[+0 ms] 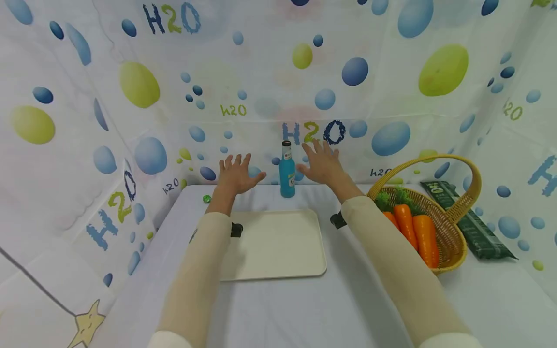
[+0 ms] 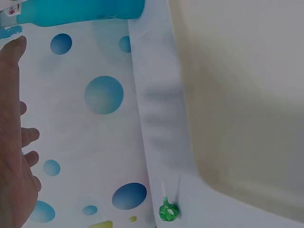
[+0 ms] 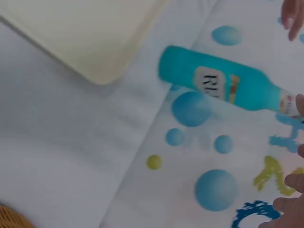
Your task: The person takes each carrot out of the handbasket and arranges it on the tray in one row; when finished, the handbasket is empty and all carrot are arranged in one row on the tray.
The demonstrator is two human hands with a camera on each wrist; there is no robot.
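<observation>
A cream tray (image 1: pixel 278 246) lies midway across the table (image 1: pixel 278 309), with a basket (image 1: pixel 448 237) of carrots (image 1: pixel 419 232) towards the right edge and a dark green bag (image 1: pixel 483 232) beside it. Near the far left corner sits a lollipop (image 1: pixel 207 198) (green-topped, I see, on a white stick). The left hand (image 1: pixel 236 176) and right hand (image 1: pixel 323 164) are raised, fingers spread wide, either side of a blue bottle (image 1: pixel 287 174) standing upright by the far edge.

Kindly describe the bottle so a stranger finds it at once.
Start at the cream tray on the white table. Beyond its far edge, the bottle stands upright before the spotted backdrop. Unlike the tray and the basket, it is tall, slim and bright turquoise.
</observation>
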